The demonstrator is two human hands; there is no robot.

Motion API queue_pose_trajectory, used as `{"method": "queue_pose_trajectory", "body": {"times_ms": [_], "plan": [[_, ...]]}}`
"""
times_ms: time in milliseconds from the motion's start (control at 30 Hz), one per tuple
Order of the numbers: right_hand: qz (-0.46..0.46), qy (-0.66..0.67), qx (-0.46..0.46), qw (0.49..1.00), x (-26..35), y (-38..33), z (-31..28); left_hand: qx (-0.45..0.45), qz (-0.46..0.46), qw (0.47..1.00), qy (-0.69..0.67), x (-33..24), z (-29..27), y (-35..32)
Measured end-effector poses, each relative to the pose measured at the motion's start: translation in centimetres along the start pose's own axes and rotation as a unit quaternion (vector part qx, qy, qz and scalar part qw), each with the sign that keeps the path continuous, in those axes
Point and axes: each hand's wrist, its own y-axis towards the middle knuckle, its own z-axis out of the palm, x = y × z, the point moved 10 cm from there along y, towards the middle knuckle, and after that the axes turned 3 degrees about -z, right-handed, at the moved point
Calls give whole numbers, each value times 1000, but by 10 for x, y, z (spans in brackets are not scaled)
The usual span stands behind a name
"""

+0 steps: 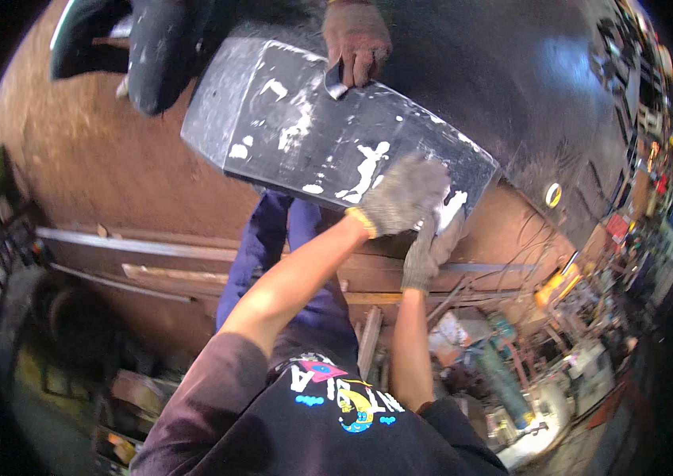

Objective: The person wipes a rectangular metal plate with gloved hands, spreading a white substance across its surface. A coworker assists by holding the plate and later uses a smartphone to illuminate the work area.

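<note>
Large dark rounded body (527, 87) filling the upper right, glossy, with a small yellow-rimmed ring (552, 194) on its lower flank. Brown dirt floor (90, 159) to the left. Long metal bars (138, 246) lying across the floor below the panel, planks and more bars beneath them. Cluttered heap of tools and scrap (527, 373) at lower right, a yellow item among it. Dark railing at far left edge, bent by the lens. Blue trouser legs (273, 246) below the panel.

Black metal panel (305, 127) held up at centre, angled, boxy at its left end, spotted with white filler patches; right end close against the dark body.

Another person's hand (356, 40), in a brownish glove, at the panel's top edge, gripping a small scraper blade (335, 82) pressed to the surface. Same person's dark shoe (158, 55) at upper left, partly over the panel's left corner.

Left hand (404, 194), grey knit glove with yellow cuff, laid flat and spread on the panel's lower right face, not closed round anything. Right hand (424, 254), same glove, under the panel's lower right edge, fingers pointing up against it; whether curled round the edge, cannot tell.
</note>
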Motion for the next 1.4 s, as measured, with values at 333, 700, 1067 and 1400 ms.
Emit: {"method": "queue_pose_trajectory", "body": {"times_ms": [333,700,1067,1400], "plan": [[-417,-290,165,846,26,73,88,62,20,863,500,-28,-77,-55],[-450,-119,163,870,-15,48,22,-2,-29,727,686,10,-21,45],[-376,-75,115,916,-48,80,24,-3,-33,737,675,10,-26,50],[-348,-139,159,914,-34,30,27,8,-52,741,670,12,-29,48]]}}
